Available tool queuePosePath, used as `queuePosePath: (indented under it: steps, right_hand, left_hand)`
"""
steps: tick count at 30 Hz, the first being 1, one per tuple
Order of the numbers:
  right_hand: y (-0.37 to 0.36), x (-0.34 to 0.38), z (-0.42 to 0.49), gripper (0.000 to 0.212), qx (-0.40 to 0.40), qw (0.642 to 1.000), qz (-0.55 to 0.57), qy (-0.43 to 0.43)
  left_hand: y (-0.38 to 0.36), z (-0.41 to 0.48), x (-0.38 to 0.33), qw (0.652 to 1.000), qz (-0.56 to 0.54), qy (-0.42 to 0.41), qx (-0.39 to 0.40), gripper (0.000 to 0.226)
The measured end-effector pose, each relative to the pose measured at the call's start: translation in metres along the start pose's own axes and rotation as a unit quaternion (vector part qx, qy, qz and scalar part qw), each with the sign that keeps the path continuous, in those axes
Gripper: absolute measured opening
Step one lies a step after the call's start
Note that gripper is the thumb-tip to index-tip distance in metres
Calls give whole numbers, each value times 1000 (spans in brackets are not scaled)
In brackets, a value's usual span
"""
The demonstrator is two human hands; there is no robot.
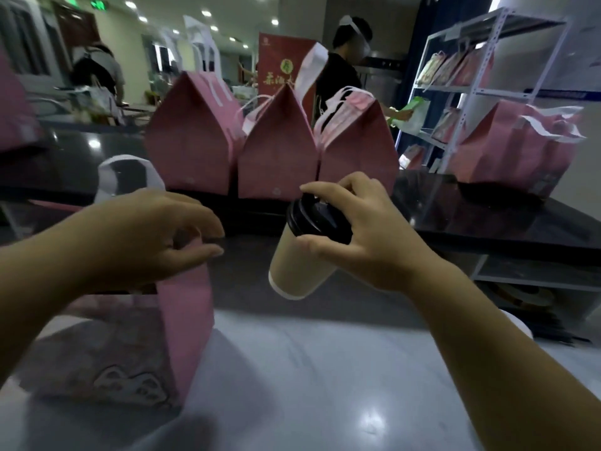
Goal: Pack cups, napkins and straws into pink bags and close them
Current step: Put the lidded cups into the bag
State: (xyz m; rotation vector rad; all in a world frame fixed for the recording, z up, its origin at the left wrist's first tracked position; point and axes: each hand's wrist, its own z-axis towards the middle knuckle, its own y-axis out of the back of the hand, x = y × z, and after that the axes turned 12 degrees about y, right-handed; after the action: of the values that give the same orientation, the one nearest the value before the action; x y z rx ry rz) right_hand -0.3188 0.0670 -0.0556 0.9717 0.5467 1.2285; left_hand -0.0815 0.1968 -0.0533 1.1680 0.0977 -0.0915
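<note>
A tan paper cup [297,265] with a black lid hangs tilted in the air, gripped around the lid by my right hand [361,232]. To its left stands a pink bag [182,320] with white handles on the grey counter. My left hand [156,229] pinches the top edge of that bag's right side. The cup is just right of the bag's top, apart from it. The bag's inside is hidden by my left arm.
Three closed pink bags [276,157] stand in a row on the dark raised ledge [487,222] behind the cup, and another pink bag [514,151] sits at the right. A metal shelf [468,92] with packets is behind. A person [341,73] stands beyond the ledge.
</note>
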Motion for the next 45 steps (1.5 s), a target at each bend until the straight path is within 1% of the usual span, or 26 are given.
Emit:
queuePosePath:
  steps: [3,5,8,12,15,18,20,22,25,27,30,34,37,40,45]
  right_hand:
    - [-8,34,32,64,-27,998,47,26]
    - [-18,55,53,64,-36,996,65,43]
    - [-38,84,83,64,-40,994,86,63]
    - [-68,115,117,64,-32,992,92,79]
    - [-91,131,136,64,-9,994,77,78]
    - [-114,141,151,67,32,996,37,71]
    - [-127,145,158,70,76,995,0,64]
    - [-139,147,161,71,124,989,-42,73]
    - [-153,149,161,70,193,973,-88,94]
    - [-161,148,161,70,246,957,-109,106]
    - [-171,146,161,68,307,937,-118,122]
    - [-187,143,162,65,355,917,-115,139]
    - [-192,136,161,66,396,909,-92,88]
    - [-196,130,159,60,408,907,-71,68]
    - [-205,127,162,59,413,905,-52,81]
  left_hand:
    - [20,-18,37,999,4,32,-15,30]
    - [29,-32,64,998,5,60,-5,27]
    - [38,-52,103,995,8,94,15,29]
    - [37,-72,151,990,10,132,39,21]
    - [30,-78,181,989,14,137,60,24]
    - [24,-79,205,987,14,138,85,28]
    - [20,-78,216,985,13,136,107,31]
    - [17,-78,223,985,15,131,110,33]
    - [9,-79,231,989,60,101,90,41]
    - [4,-80,233,987,89,83,100,47]
    - [-2,-80,233,988,64,73,118,57]
    - [-8,-82,228,987,35,86,128,82]
    - [-12,-85,223,985,55,94,136,97]
    - [-13,-86,221,985,75,92,123,103]
    - [-14,-84,221,982,103,102,119,106]
